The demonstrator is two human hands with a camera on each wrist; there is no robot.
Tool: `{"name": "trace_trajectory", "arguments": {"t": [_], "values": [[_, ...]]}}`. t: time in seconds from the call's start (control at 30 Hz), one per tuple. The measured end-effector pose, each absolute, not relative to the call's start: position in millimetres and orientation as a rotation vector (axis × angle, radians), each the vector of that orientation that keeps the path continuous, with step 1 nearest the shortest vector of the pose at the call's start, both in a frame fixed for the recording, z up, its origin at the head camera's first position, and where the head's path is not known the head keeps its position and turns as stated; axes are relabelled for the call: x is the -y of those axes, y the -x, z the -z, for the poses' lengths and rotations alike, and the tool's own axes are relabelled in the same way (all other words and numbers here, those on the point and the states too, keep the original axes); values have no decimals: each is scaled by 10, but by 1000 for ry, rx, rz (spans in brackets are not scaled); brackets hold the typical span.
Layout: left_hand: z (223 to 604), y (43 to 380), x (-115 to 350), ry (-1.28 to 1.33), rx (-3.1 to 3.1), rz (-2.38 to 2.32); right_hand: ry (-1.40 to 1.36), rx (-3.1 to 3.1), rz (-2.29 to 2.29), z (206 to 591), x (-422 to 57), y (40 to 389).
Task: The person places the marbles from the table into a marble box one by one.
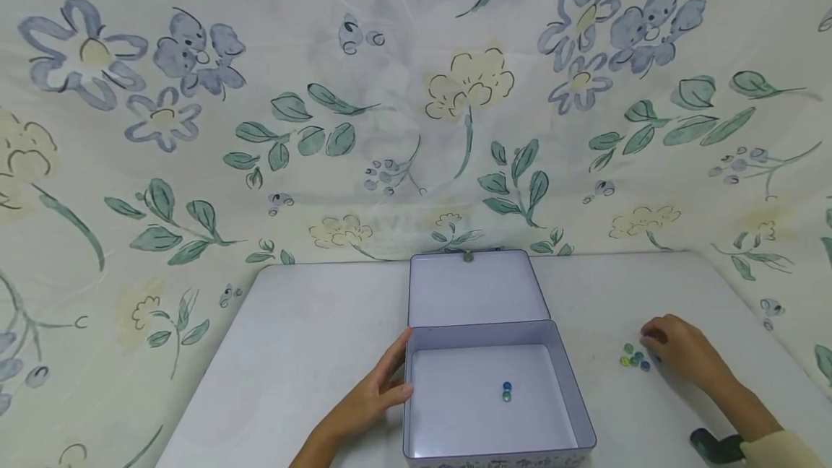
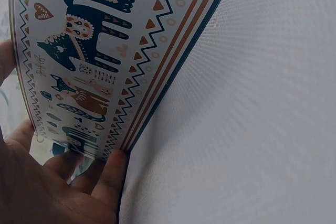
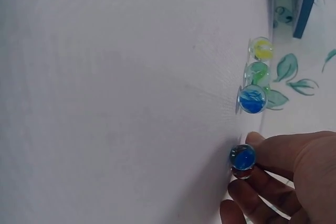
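An open metal tin (image 1: 500,457) has two marbles (image 1: 507,391), one blue and one green, on its floor. Against its left wall lies my left hand (image 1: 367,396), fingers stretched along the side. From the left wrist, that hand's fingers (image 2: 113,177) touch the tin's patterned outer wall (image 2: 94,51). Right of the tin, my right hand (image 1: 685,352) is low at the table. Its thumb and forefinger pinch a blue marble (image 3: 243,157), with a reddish patch showing just under it. Beside the hand sits a small cluster of green, yellow and blue marbles (image 1: 635,358).
The tin's hinged lid (image 1: 477,291) lies back behind it on the white table (image 1: 312,338). A floral cloth (image 1: 390,128) hangs behind and at the sides. A dark object (image 1: 715,446) is at the right wrist, by a pale sleeve (image 1: 783,450).
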State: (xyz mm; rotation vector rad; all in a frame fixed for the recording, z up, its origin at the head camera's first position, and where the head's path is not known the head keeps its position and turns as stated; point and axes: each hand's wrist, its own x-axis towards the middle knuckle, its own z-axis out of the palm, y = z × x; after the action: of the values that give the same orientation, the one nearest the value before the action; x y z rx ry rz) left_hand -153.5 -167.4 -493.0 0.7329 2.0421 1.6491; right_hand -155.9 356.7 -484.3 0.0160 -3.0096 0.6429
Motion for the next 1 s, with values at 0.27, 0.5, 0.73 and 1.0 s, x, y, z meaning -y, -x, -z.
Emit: {"name": "trace_trajectory", "arguments": {"t": [0.27,0.5,0.73,1.0], "values": [[4926,1520,1679,-729,-2045,-1641,12,3043,-650,4848,-3584,1571],[4917,1507,1677,-730,-2054,-1639,-10,3021,-647,4830,-3587,1567],[4922,1503,1674,-738,-2051,-1642,-36,2995,-655,4752,-3571,1548],[4889,1503,1663,-720,-2061,-1640,-28,2958,-698,4641,-3527,1526]]}}
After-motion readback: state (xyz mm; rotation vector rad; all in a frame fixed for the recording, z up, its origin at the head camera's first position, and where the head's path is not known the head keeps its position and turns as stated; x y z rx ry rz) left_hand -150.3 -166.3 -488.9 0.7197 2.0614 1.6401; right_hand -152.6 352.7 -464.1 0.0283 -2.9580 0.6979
